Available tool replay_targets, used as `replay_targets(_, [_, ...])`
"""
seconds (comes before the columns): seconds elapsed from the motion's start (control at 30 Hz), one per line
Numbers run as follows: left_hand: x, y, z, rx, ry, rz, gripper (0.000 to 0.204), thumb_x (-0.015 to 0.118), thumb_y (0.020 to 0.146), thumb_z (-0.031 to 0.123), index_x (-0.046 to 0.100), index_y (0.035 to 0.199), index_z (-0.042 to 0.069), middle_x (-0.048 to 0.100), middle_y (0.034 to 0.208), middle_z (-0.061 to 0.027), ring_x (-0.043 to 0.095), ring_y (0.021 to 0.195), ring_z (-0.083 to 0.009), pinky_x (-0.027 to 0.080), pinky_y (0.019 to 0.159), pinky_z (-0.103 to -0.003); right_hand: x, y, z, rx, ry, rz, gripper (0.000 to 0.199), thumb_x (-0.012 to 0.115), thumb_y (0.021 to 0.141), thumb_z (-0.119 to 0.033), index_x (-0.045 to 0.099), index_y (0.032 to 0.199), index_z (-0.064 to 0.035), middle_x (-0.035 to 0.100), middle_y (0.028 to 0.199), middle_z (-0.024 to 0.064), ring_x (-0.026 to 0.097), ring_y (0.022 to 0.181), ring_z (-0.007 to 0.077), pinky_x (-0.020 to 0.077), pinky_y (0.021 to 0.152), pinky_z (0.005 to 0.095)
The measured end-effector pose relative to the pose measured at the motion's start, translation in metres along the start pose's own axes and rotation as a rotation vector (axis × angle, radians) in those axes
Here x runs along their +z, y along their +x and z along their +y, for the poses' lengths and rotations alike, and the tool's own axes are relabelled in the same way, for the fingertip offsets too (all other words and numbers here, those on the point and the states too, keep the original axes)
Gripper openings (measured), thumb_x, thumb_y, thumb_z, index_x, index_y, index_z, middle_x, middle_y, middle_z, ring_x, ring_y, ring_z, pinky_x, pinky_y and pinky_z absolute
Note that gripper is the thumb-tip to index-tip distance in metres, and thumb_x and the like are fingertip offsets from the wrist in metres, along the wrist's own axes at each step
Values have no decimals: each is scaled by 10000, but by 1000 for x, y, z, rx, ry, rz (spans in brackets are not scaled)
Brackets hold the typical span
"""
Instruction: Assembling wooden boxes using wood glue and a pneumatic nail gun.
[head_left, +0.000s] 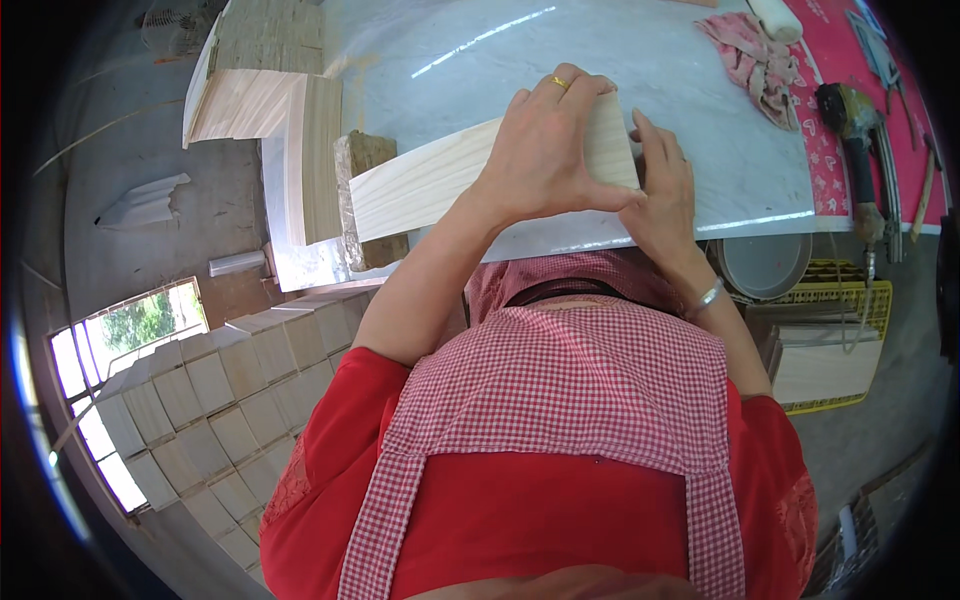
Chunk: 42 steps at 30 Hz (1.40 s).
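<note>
A pale stack of thin wooden boards [430,180] lies slantwise near the table's front edge. My left hand [545,150] wraps over it from above, thumb along the near side and fingers across the far side. At the boards' right end [610,150], my right hand [662,185] stands with its fingers stretched out and a little curved, close against the end. Whether its palm touches the wood is hidden. The boards' left end meets a wooden block [368,150] wrapped in clear film or tape.
Stacked wooden pieces [260,100] fill the table's left side. A pink rag [755,65] and a pneumatic nail gun [850,130] lie right. Below the right edge are a round basin [765,265] and a yellow crate [865,300]. Piled wooden blocks [235,400] stand at lower left.
</note>
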<state>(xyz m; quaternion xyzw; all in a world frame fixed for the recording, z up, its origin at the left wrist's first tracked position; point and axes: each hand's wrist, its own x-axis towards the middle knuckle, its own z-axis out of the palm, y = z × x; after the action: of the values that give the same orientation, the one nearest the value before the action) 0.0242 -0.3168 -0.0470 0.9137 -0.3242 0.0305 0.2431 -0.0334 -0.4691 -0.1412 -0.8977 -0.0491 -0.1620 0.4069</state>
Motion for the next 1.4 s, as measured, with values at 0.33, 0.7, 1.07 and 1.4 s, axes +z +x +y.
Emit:
replay_targets(0.33, [1,1,2,-13,4,-8,906,915,503,424,540,1211,2,578,1066,-172,603,898,-351,488,787,-432,-37,-36,-24,-129,388,126,551,727,739,29,578,1270,20,574,1166,158,595,991,292,494,859,362])
replay_targets(0.7, [4,4,2,-40,-20,-5,882,892,504,462,560,1175,-4,581,1078,-154,601,929,-325,461,783,-416,-34,-38,-37,42,574,112,544,711,750,45,568,1275,25,551,1191,162,596,989,245,499,861,350])
replay_targets(1.07, [5,5,3,-48,-24,-6,887,917,496,419,552,1188,3,583,1082,-160,605,929,-340,478,787,-426,-42,-29,-30,35,600,56,548,717,778,-18,542,1295,27,553,1208,168,586,1038,273,481,922,363])
replay_targets(1.4, [3,4,6,-106,-26,-34,877,890,493,419,541,1191,19,570,1108,-140,580,982,-325,428,820,-413,-45,17,-27,-154,675,-55,709,732,804,-148,429,1413,52,504,1397,231,531,1247,353,424,1042,406])
